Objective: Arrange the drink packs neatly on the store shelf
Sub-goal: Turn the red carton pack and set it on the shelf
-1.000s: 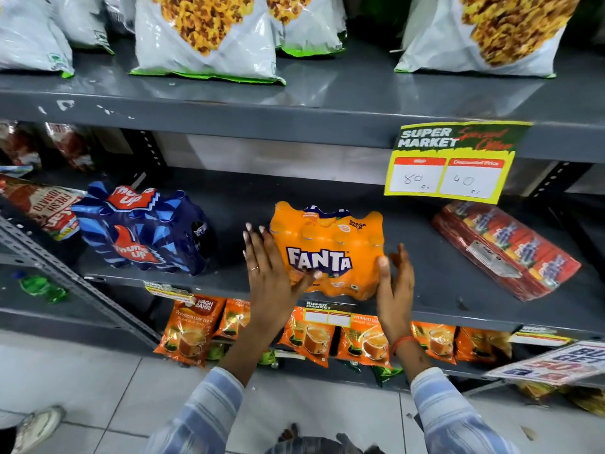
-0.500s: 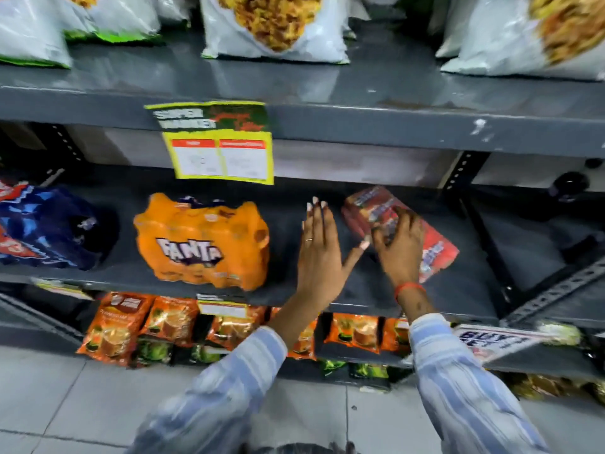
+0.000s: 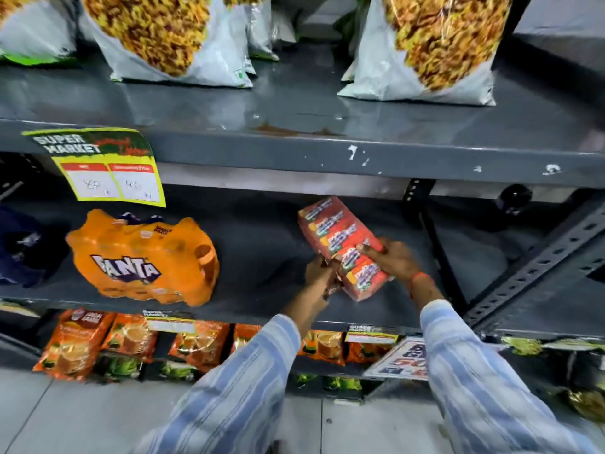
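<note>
Both hands closed on the red drink pack (image 3: pixel 340 244) on the middle shelf (image 3: pixel 262 257) of a grey metal rack. Left hand (image 3: pixel 322 276) at the pack's near left edge, fingers curled around that side, thumb toward the top face. Right hand (image 3: pixel 393 260) at the near right side, fingers (image 3: pixel 366 249) laid over the top of the pack, an orange band (image 3: pixel 420 277) at the wrist. Both arms in blue-and-white striped sleeves (image 3: pixel 474 371), reaching up from the near edge of the view. Red pack lying flat and askew, long axis running from far left to near right, near end close to the shelf's front lip; a row of printed cartons visible through the wrap, lettering too blurred to read. Well apart to the left on the same shelf, an orange Fanta pack (image 3: pixel 144 257), also turned slightly askew, logo facing near. Further left still, a dark blue drink pack (image 3: pixel 23 247), cut off by the frame edge. Above the Fanta pack, a yellow and green price tag (image 3: pixel 104 168) hanging from the front of the upper shelf (image 3: pixel 327 152). On that upper shelf, large white snack bags (image 3: pixel 163 37) standing in a row. Below, orange tea pouches (image 3: pixel 75 342) hanging along the lower shelf, with small price labels (image 3: pixel 371 334) at the front lip. Grey floor tiles (image 3: pixel 82 414) at the near edge.
</note>
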Action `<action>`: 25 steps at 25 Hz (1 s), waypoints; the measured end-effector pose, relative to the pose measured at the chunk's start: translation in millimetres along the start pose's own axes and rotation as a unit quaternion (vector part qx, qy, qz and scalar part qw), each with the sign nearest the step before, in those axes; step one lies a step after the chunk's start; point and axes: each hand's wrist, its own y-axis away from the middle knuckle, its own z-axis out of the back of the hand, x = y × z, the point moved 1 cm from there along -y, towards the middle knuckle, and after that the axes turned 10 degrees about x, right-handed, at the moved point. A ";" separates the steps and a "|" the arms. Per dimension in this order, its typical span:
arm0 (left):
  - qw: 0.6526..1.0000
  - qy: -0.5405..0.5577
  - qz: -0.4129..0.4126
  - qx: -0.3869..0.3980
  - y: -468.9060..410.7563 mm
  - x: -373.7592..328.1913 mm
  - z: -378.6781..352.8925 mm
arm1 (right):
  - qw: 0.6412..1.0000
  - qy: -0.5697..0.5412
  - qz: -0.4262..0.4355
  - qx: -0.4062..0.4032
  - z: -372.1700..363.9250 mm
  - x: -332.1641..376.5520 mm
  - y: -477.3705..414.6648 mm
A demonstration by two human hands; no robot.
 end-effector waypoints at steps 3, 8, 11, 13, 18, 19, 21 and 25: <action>0.999 -0.015 -0.022 0.025 4.7 8.4 17.6 | 0.997 0.007 0.064 -0.033 -10.6 0.6 1.9; 0.964 -0.224 -0.102 -0.101 4.3 -17.3 31.7 | 0.992 0.050 0.079 -0.086 -26.9 2.9 13.1; 0.957 -0.242 -0.141 -0.081 -0.3 -25.9 40.3 | 0.965 0.123 0.118 -0.198 -57.9 18.0 30.3; 0.942 -0.292 -0.152 -0.060 -3.3 -31.1 46.8 | 0.947 0.122 0.145 -0.258 -75.0 25.5 34.0; 0.975 -0.202 -0.087 0.026 8.2 -19.6 60.9 | 0.846 -0.464 0.109 -0.237 -95.9 32.5 33.4; 0.984 -0.159 -0.063 0.047 12.1 -19.1 60.1 | 0.804 -0.544 0.092 -0.221 -100.3 35.6 33.3; 0.991 -0.105 -0.034 0.075 11.2 -27.2 62.9 | 0.779 -0.592 0.067 -0.198 -109.2 46.3 31.8; 0.988 -0.118 -0.016 0.096 20.2 -50.0 85.1 | 0.736 -0.657 0.039 -0.157 -126.2 64.1 32.8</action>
